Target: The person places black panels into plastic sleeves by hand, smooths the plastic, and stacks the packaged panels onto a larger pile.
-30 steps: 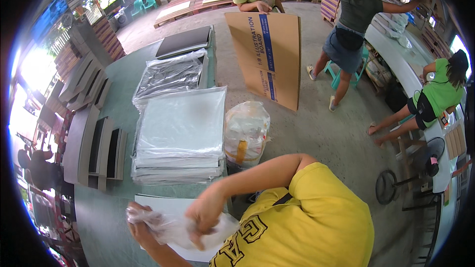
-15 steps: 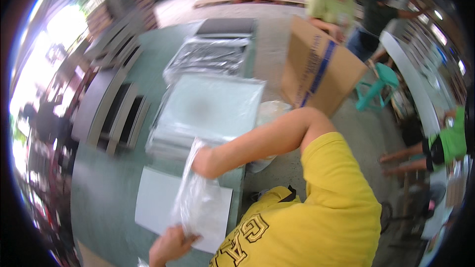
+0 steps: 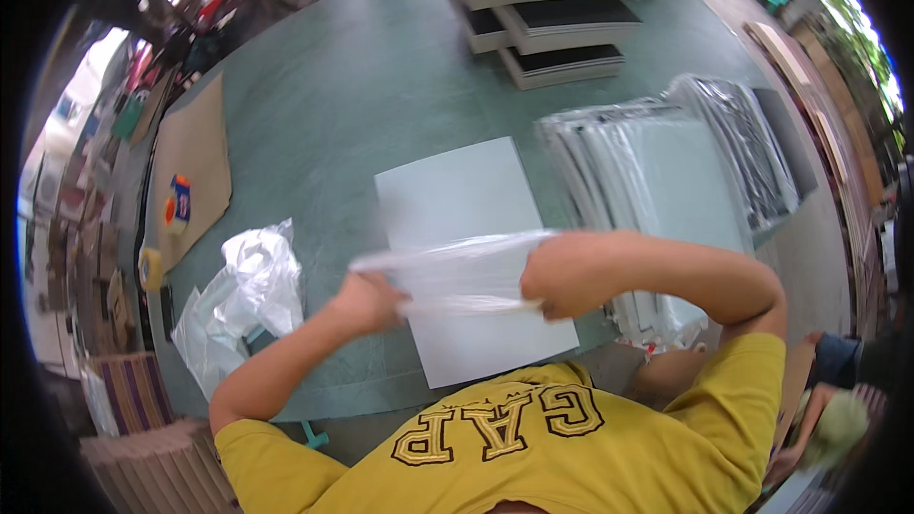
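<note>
A clear plastic bag (image 3: 462, 271) is stretched sideways between my two hands, a little blurred by motion. My left hand (image 3: 371, 301) is closed on its left end, and my right hand (image 3: 560, 276) grips its right end in a fist. Underneath lies a flat white panel (image 3: 457, 195) on the green tabletop, partly covered by the bag and my hands. To the right of my right hand is a stack of plastic-wrapped panels (image 3: 666, 176). Left of my left hand, a heap of crumpled clear plastic (image 3: 257, 271) rests on the table.
Dark-topped thick boards (image 3: 562, 29) are stacked crosswise at the far side of the green table (image 3: 343, 86). Cardboard (image 3: 195, 152) at the left bears a small blue-and-orange item (image 3: 179, 200); a tape roll (image 3: 150, 268) is nearby. Another person (image 3: 828, 424) is at the lower right.
My view has swung round, so the wrapped stack now appears on the right. The plastic bag, earlier running lengthwise between my hands, is now pulled sideways over the white panel.
</note>
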The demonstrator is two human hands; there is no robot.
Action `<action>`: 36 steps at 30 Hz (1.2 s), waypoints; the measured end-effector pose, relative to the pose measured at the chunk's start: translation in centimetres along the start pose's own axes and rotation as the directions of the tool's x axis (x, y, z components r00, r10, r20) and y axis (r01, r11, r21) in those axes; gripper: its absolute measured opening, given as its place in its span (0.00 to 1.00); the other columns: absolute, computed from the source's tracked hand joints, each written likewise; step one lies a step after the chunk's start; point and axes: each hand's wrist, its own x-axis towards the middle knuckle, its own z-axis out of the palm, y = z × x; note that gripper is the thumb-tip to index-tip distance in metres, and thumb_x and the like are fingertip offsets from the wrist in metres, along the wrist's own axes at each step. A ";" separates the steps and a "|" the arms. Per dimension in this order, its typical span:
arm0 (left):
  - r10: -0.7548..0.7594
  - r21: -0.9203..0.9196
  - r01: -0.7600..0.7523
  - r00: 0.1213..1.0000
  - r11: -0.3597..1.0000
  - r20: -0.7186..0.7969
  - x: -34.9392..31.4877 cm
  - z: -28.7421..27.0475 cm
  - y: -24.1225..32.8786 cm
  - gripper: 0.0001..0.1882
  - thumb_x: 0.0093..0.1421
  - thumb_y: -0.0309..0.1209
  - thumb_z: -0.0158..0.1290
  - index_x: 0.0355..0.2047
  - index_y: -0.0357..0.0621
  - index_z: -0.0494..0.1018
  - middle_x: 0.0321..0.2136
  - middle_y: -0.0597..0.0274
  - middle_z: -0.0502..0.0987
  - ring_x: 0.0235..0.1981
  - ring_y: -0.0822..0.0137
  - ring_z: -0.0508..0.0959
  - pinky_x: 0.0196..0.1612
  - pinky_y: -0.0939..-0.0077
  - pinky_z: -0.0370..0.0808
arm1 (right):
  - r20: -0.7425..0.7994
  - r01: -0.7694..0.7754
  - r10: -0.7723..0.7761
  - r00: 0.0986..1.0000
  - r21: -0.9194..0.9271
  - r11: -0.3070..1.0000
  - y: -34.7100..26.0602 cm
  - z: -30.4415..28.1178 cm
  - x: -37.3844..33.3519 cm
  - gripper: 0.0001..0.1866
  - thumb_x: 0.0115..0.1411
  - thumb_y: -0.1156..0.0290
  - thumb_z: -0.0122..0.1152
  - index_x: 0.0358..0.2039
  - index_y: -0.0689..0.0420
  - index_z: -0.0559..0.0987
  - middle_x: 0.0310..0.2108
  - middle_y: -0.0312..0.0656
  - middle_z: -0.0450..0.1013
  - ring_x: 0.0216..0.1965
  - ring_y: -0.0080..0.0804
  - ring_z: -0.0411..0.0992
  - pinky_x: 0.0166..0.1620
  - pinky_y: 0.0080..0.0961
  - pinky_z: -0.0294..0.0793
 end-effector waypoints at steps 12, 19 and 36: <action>-0.829 -0.809 0.290 0.414 0.511 -0.375 8.0 6.7 -12.1 0.13 0.43 0.17 0.43 0.30 0.37 0.73 0.32 0.51 0.70 0.34 0.55 0.72 0.39 0.70 0.69 | -0.605 -0.227 0.355 0.713 0.281 0.933 15.2 5.8 14.3 0.23 0.40 0.81 0.53 0.41 0.55 0.71 0.39 0.42 0.69 0.42 0.41 0.67 0.45 0.33 0.66; -0.637 -0.842 0.017 0.663 0.539 -0.394 10.7 4.5 -13.4 0.19 0.43 0.14 0.43 0.36 0.41 0.74 0.31 0.54 0.72 0.33 0.58 0.73 0.36 0.74 0.70 | -0.504 -0.105 0.400 0.766 0.515 0.851 22.5 4.0 15.2 0.19 0.44 0.80 0.55 0.40 0.57 0.74 0.35 0.43 0.71 0.36 0.37 0.70 0.41 0.26 0.69; -0.353 -0.872 0.231 0.847 -0.431 0.399 -4.8 11.2 5.9 0.12 0.52 0.28 0.45 0.35 0.36 0.70 0.19 0.60 0.72 0.16 0.73 0.69 0.17 0.82 0.66 | 0.150 -0.355 0.545 0.825 0.888 0.293 8.3 22.1 -2.5 0.12 0.45 0.66 0.60 0.27 0.61 0.75 0.22 0.40 0.71 0.25 0.28 0.71 0.30 0.23 0.71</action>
